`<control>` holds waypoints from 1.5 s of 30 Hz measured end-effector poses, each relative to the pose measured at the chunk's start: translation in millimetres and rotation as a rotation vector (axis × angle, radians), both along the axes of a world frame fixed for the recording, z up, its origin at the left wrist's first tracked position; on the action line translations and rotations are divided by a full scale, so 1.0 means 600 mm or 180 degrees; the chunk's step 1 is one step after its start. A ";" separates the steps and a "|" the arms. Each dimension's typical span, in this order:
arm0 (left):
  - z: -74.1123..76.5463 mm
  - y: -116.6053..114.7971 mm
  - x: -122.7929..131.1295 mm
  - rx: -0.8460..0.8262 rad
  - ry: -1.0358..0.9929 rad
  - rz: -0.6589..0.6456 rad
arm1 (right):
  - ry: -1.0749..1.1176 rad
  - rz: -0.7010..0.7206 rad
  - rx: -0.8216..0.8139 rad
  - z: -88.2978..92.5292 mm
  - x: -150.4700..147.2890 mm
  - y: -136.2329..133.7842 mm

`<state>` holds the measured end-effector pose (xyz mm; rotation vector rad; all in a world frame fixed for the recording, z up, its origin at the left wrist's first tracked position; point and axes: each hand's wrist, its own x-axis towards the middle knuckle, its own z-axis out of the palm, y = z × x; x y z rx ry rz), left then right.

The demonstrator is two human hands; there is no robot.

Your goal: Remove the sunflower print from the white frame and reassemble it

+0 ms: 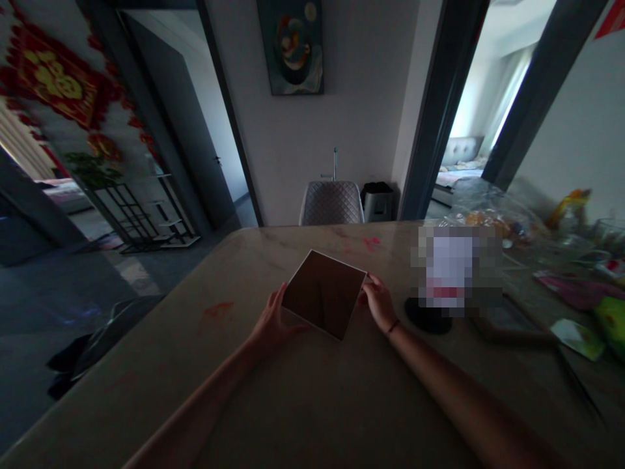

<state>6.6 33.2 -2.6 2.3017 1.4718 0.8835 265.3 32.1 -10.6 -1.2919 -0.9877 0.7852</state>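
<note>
A flat square box (323,293) with a dark brown top and pale edges lies on the marble table (244,384) in front of me. My left hand (270,323) grips its near left edge, fingers curled along the side. At the box's right corner my right hand (377,301) pinches the edge with closed fingers. A thin dark band circles my right wrist.
A blurred-out white object (452,270) stands on a dark round base (428,317) right of the box. Packets, papers and a clear bag (488,208) crowd the table's right side. A quilted chair (332,203) stands beyond the far edge. The table's left edge drops to the floor.
</note>
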 end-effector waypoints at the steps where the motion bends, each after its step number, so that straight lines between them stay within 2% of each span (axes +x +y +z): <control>1: 0.000 -0.001 0.000 -0.0015 0.0120 0.0043 | -0.0061 -0.0064 0.0007 -0.002 0.004 0.002; 4: 0.000 -0.003 0.001 0.0031 0.0436 0.0263 | -0.0239 -0.0231 0.0013 -0.011 0.014 0.009; 8: 0.004 -0.007 0.001 0.0259 0.0660 0.0137 | -0.0677 -0.0466 0.0005 -0.027 0.023 0.018; 15: 0.010 -0.006 0.001 0.0115 0.0558 0.0039 | -0.2201 -0.0709 -0.0240 -0.031 0.032 0.016; 19: 0.011 -0.005 0.002 -0.0027 0.0496 0.0112 | -0.2698 -0.0735 -0.0364 -0.032 0.032 0.013; 27: 0.006 0.000 0.000 -0.0091 0.0607 0.0165 | -0.3030 -0.0741 -0.0538 -0.026 0.026 0.008; 36: 0.000 0.001 -0.003 0.0107 0.0721 0.0099 | -0.3023 -0.0734 -0.0593 -0.024 0.022 0.004; 39: -0.001 0.002 0.000 0.0095 0.0818 0.0167 | -0.3003 -0.0775 -0.0409 -0.030 0.021 0.006; 42: -0.001 0.002 0.003 0.0086 0.0933 0.0240 | -0.2965 -0.0721 0.0194 -0.034 0.017 0.009; 45: 0.000 0.000 0.006 0.0105 0.1040 0.0263 | -0.2845 -0.0476 0.0796 -0.030 0.007 0.007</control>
